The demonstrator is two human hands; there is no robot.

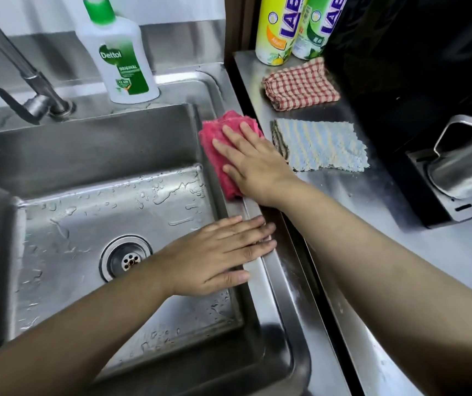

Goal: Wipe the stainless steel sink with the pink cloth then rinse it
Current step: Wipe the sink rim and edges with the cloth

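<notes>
The pink cloth [220,140] lies bunched on the right rim of the sink [86,155], towards its back corner. The right hand [253,164] presses down on the cloth with flat, straight fingers and does not curl round it. The left hand [217,255] is also flat and holds nothing. Its fingers rest on the same right rim, nearer the front of the sink, with the palm over the basin. Water drops are scattered over the sink floor around the drain [126,260].

Behind the sink, on its back ledge, are the tap [29,78] and a white soap bottle [120,52] with a green cap. On the counter [372,201] to the right of the sink, a striped cloth [323,145] lies just beside the pink one. A red checked cloth [300,84] lies behind it, with two spray cans [279,27] further back. A metal kettle [469,164] sits far to the right of the sink.
</notes>
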